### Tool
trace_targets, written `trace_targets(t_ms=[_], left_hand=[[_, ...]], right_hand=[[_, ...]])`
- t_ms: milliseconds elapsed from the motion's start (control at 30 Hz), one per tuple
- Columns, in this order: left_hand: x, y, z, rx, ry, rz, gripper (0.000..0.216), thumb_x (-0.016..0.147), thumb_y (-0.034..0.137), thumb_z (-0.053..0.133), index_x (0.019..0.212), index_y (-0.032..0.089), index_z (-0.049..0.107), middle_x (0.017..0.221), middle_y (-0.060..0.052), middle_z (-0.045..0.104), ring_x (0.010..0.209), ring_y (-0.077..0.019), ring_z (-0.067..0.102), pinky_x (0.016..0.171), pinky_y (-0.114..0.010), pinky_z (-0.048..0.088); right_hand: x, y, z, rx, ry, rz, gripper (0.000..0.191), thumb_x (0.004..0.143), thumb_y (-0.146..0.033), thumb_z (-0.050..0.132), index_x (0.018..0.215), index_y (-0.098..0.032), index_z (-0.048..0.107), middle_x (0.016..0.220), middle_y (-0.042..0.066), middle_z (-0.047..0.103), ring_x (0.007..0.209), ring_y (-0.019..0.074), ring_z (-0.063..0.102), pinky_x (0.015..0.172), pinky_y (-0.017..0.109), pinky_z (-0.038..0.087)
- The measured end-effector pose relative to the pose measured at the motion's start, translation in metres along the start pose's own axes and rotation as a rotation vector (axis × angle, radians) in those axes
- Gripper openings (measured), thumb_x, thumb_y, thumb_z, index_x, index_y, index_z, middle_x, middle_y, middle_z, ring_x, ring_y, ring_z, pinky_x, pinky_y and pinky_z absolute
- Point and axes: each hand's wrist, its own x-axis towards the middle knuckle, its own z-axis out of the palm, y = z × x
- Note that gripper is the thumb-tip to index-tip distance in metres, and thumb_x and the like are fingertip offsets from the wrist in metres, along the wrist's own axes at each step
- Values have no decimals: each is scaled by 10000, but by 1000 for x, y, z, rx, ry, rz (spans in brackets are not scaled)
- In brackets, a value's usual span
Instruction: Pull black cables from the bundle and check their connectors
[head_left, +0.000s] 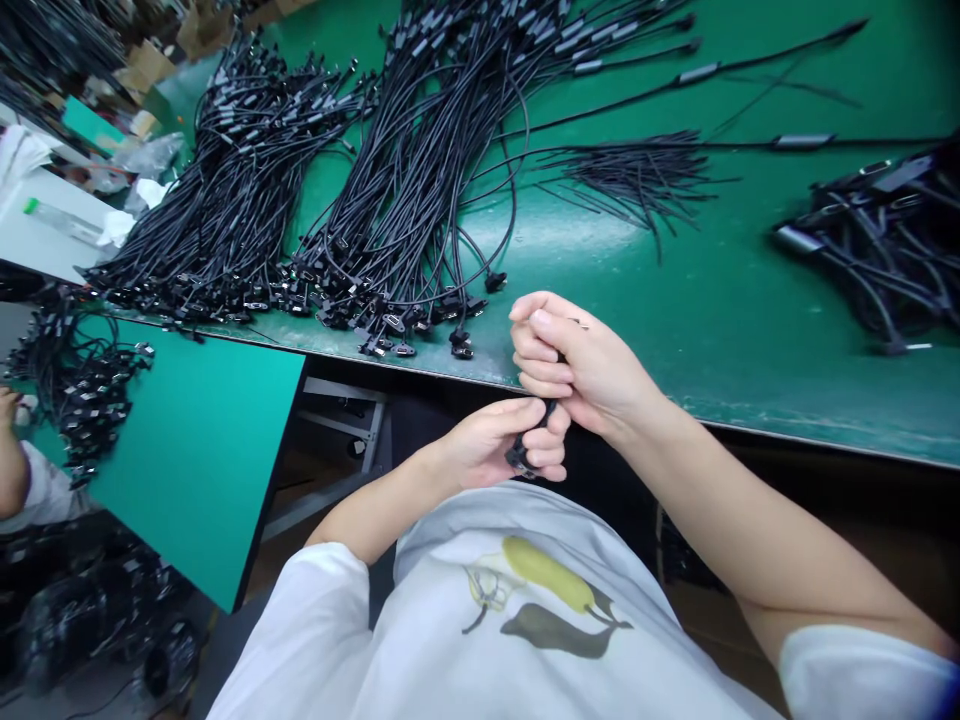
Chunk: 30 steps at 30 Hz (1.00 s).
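My left hand (517, 440) is closed around a black cable near its connector (519, 458), which pokes out below the fingers. Directly above it, my right hand (562, 350) makes a fist around the same cable, most of which the fingers hide. A small metallic bit shows at the top of the right fist; I cannot make out what it is. Both hands touch each other, just off the front edge of the green table (675, 330). Nearest to them on the table lie the connector ends of a large pile of black cables (427, 170).
A second cable pile (225, 170) lies to the left, and thin black strips (637, 170) sit mid-table. More bundled cables (892, 240) are at right. A lower green board (202, 440) juts out at left, with connectors on it and another person's arm (11, 460) beside it.
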Motion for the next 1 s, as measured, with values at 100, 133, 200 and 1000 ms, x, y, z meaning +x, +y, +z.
trace_targets(t_ms=[100,133,200,1000], left_hand=[[1,-4,-4,115,121,138,423,750,479,757,676,143,512,505,91,288,441,-41,261,449,-171,254],[0,-4,-5,137,146,169,437,748,495,754,669,145,504,497,94,280,435,-39,243,439,-168,226],[-3,-1,-6,133,130,188,441,753,496,748,660,149,493,495,96,269,431,-39,228,437,-169,212],[-6,-2,-9,954,158,343,529,932,656,336,818,163,489,609,37,397,521,-86,340,501,-251,270]], right_hand=[[0,6,-6,-115,104,-107,279,826,-421,698,941,-214,552,638,-72,396,467,39,368,430,159,370],[-1,7,-9,-177,141,-171,303,812,-431,715,972,-223,563,699,-51,460,546,59,471,516,183,457],[-3,7,-19,-284,171,-268,417,767,-473,754,1076,-260,572,917,-4,571,798,111,607,735,242,541],[-22,12,-12,-629,-62,-186,353,895,-528,563,882,-176,579,840,24,556,677,115,538,611,244,449]])
